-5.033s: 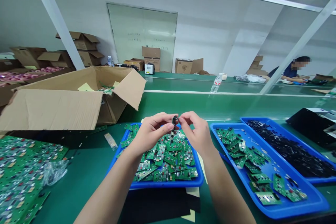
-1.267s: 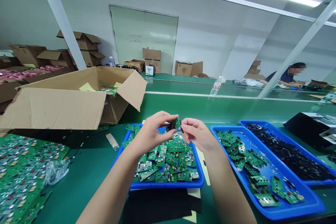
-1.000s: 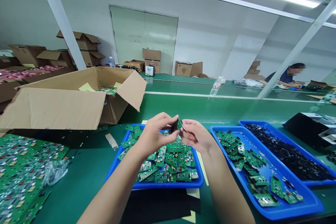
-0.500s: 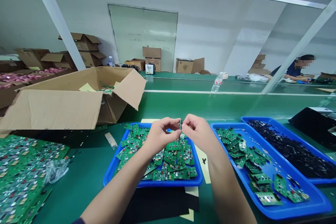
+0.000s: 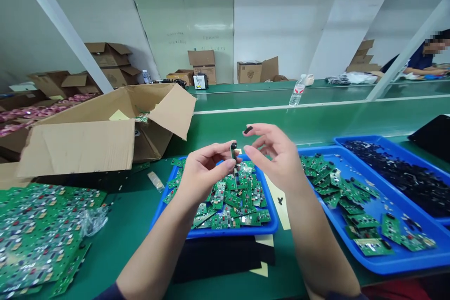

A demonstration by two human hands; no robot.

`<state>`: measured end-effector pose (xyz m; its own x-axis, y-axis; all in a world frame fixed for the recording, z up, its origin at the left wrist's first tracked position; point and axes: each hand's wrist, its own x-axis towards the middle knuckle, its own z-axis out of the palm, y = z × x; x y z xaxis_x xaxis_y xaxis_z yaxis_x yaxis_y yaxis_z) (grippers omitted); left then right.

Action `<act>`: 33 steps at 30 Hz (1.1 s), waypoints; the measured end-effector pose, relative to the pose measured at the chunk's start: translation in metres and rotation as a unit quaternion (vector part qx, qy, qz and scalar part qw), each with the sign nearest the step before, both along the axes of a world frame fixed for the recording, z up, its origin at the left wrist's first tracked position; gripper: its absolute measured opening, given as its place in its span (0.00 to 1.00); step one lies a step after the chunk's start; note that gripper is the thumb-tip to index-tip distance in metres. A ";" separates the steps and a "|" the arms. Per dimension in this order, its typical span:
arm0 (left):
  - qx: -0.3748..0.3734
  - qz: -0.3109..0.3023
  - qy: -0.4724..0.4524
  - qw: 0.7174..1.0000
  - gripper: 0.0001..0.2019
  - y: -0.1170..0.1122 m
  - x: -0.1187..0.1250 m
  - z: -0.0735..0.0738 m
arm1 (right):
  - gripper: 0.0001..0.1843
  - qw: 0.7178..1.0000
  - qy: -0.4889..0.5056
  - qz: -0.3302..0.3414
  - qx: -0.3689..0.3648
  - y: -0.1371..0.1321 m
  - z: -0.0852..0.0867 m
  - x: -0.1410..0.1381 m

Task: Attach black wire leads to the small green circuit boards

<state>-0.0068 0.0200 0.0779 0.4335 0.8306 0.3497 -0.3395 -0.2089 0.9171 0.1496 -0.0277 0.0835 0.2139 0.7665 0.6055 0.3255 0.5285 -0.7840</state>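
My left hand (image 5: 207,161) pinches a small green circuit board (image 5: 232,151) edge-on between thumb and fingers, with a black part at the board's top. To its right, my right hand (image 5: 272,152) is raised with thumb and index finger spread apart. A small black piece (image 5: 248,130) shows at the index fingertip; whether it sticks there or is worn I cannot tell. Beneath both hands stands a blue tray (image 5: 242,232) full of loose green circuit boards (image 5: 220,192).
On the right, a blue tray (image 5: 372,260) holds more boards; another holds black parts (image 5: 397,168). Panels of boards (image 5: 38,229) lie at left, beside an open cardboard box (image 5: 77,147). A bottle (image 5: 297,91) stands behind, and a person (image 5: 423,58) sits far right.
My right hand has come away from the board, up and to the right, and its fingers have spread. My left hand still grips the board. The camera view has shifted.
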 end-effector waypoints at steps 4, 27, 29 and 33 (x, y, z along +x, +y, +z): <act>-0.032 -0.064 -0.014 0.997 0.12 -0.002 0.006 -0.002 | 0.17 0.997 -0.005 0.051 0.063 -0.004 -0.001 -0.001; -0.190 -0.096 0.073 0.974 0.19 -0.004 0.016 -0.003 | 0.22 0.993 -0.038 0.106 -0.041 0.002 0.001 0.007; -0.183 -0.094 0.077 0.976 0.21 -0.002 0.020 -0.006 | 0.23 0.992 -0.027 0.108 -0.053 0.005 0.003 0.020; -0.108 -0.038 0.103 0.988 0.21 -0.006 0.018 0.003 | 0.25 0.992 -0.059 -0.006 -0.108 -0.008 0.003 0.070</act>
